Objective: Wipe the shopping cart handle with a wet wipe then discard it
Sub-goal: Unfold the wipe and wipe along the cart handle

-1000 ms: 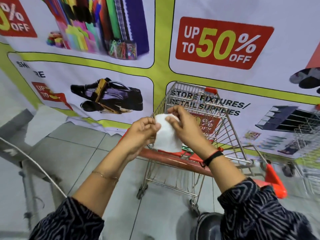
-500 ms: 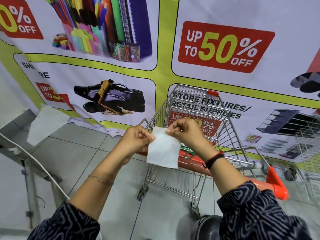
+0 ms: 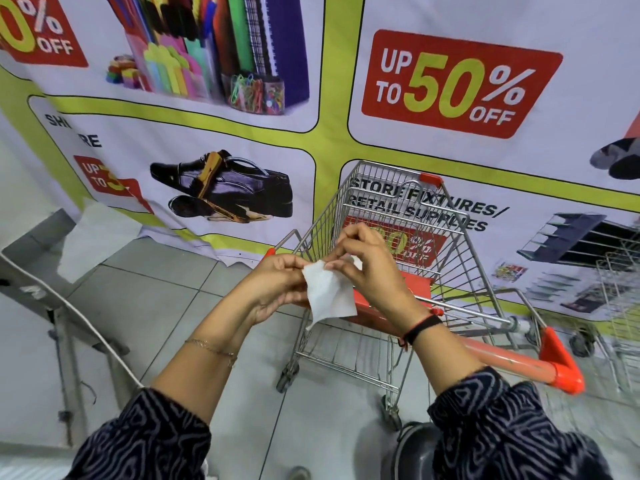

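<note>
A white wet wipe (image 3: pixel 329 294) hangs between both hands, above the cart's handle. My left hand (image 3: pixel 277 284) pinches its left top edge. My right hand (image 3: pixel 367 268) pinches the top right part, with the fingers bent over it. The wipe is partly folded and droops to a point at the bottom. The metal shopping cart (image 3: pixel 374 216) stands straight ahead against the banner wall. Its orange handle (image 3: pixel 502 353) runs from behind my hands to an orange end cap at the right; its left stretch is hidden by my hands and the wipe.
A large printed sale banner (image 3: pixel 450 84) covers the wall behind the cart. A grey metal frame with a white cable (image 3: pixel 62 306) stands at the left. A dark round bin (image 3: pixel 412 452) sits low by my right sleeve. More wire baskets (image 3: pixel 620 299) are at the right edge. The floor is grey tile.
The wipe went from bunched, to hanging flat, to partly folded again. My hands have drawn closer together on its top edge. The view has shifted slightly; the cart stays put.
</note>
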`<move>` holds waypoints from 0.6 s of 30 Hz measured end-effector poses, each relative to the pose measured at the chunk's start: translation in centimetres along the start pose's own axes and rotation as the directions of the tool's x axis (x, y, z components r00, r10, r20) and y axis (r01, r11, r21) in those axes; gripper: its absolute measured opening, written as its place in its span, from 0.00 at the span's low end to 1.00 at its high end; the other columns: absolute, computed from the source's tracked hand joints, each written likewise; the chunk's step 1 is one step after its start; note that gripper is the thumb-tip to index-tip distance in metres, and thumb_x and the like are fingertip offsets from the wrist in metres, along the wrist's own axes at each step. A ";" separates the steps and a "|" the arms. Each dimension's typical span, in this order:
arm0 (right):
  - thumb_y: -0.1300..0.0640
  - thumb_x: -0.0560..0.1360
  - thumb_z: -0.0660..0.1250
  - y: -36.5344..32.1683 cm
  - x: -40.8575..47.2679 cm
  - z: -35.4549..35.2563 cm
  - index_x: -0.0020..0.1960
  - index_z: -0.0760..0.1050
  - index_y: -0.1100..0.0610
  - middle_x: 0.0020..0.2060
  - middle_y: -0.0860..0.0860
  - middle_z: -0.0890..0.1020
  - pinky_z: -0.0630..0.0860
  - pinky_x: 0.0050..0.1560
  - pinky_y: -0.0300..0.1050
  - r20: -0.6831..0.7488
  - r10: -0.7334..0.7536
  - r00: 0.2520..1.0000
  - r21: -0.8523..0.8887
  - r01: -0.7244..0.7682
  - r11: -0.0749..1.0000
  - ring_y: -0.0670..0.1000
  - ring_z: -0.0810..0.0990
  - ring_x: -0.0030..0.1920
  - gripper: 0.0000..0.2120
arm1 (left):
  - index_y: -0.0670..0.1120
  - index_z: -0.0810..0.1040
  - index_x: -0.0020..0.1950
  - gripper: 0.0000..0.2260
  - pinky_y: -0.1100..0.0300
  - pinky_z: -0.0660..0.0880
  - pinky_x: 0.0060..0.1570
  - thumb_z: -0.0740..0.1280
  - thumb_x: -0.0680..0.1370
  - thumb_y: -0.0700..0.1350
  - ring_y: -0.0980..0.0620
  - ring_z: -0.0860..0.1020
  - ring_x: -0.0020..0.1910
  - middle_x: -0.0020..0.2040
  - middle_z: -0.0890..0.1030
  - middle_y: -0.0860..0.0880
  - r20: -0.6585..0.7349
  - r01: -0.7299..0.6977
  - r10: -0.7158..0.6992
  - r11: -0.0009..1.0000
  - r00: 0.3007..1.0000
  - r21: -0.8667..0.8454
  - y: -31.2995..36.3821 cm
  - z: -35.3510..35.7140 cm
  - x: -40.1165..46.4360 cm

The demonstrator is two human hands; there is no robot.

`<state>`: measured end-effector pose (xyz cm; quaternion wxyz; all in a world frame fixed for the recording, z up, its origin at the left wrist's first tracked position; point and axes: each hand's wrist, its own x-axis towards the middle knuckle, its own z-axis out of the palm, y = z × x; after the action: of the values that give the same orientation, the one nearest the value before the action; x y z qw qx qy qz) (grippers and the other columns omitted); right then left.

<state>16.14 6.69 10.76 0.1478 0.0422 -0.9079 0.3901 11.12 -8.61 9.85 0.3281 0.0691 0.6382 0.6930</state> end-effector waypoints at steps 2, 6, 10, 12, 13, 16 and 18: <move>0.61 0.71 0.69 0.2 0.0 -0.7 0.41 0.79 0.58 0.40 0.45 0.74 0.62 0.48 0.29 0.040 -0.010 0.999 0.032 0.009 0.999 0.50 0.69 0.48 0.01 | 0.42 0.73 0.36 0.10 0.65 0.79 0.30 0.59 0.74 0.30 0.58 0.78 0.25 0.28 0.79 0.49 -0.026 -0.018 0.017 1.000 1.000 -0.001 0.0 0.0 0.0; 0.63 0.74 0.64 0.5 0.0 -1.3 0.41 0.74 0.51 0.37 0.41 0.76 0.68 0.44 0.40 0.131 -0.019 0.991 0.106 0.005 0.994 0.48 0.74 0.43 0.08 | 0.49 0.75 0.48 0.13 0.66 0.77 0.39 0.63 0.73 0.31 0.57 0.78 0.41 0.47 0.77 0.51 0.109 -0.199 0.185 0.971 0.977 0.132 0.1 0.1 -0.2; 0.65 0.77 0.60 0.5 0.1 -1.0 0.41 0.68 0.46 0.36 0.40 0.76 0.71 0.40 0.31 0.130 0.021 0.991 0.189 -0.046 0.981 0.38 0.75 0.39 0.14 | 0.51 0.76 0.46 0.17 0.68 0.74 0.36 0.65 0.70 0.28 0.54 0.76 0.40 0.42 0.79 0.52 0.108 -0.288 0.269 0.925 0.957 0.248 0.3 1.0 0.0; 0.65 0.76 0.60 0.5 0.1 -0.9 0.40 0.67 0.45 0.34 0.41 0.76 0.69 0.37 0.27 0.101 0.027 0.995 0.210 -0.048 0.976 0.34 0.74 0.36 0.16 | 0.48 0.76 0.39 0.14 0.62 0.68 0.33 0.65 0.69 0.28 0.50 0.71 0.35 0.35 0.76 0.47 0.014 -0.311 0.326 0.889 0.945 0.335 0.4 1.2 0.1; 0.65 0.76 0.60 0.5 0.1 -1.0 0.39 0.67 0.45 0.34 0.41 0.75 0.69 0.35 0.24 0.071 0.034 0.997 0.221 -0.049 0.974 0.33 0.75 0.34 0.16 | 0.47 0.75 0.36 0.13 0.59 0.66 0.33 0.65 0.69 0.29 0.49 0.69 0.34 0.33 0.75 0.45 -0.017 -0.308 0.336 0.881 0.942 0.359 0.4 1.1 0.3; 0.67 0.76 0.60 0.8 -0.2 -2.5 0.39 0.67 0.47 0.36 0.44 0.75 0.70 0.34 0.22 -0.035 0.092 0.995 0.329 -0.075 0.941 0.29 0.75 0.33 0.15 | 0.45 0.73 0.34 0.11 0.58 0.66 0.35 0.65 0.70 0.30 0.47 0.70 0.37 0.37 0.74 0.40 -0.103 -0.268 0.328 0.887 0.939 0.377 -0.1 -0.1 0.4; 0.68 0.77 0.57 0.9 -0.2 -4.2 0.40 0.67 0.50 0.36 0.47 0.74 0.72 0.32 0.24 -0.093 0.155 0.984 0.458 -0.096 0.884 0.31 0.75 0.32 0.14 | 0.43 0.74 0.39 0.07 0.61 0.69 0.35 0.64 0.72 0.31 0.49 0.72 0.35 0.38 0.75 0.41 -0.086 -0.242 0.292 0.898 0.952 0.368 -0.4 -1.3 -0.2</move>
<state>17.17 10.31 12.78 0.1658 -0.0083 -0.7820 0.6008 10.74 -9.79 9.36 0.1665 0.1654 0.7579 0.6086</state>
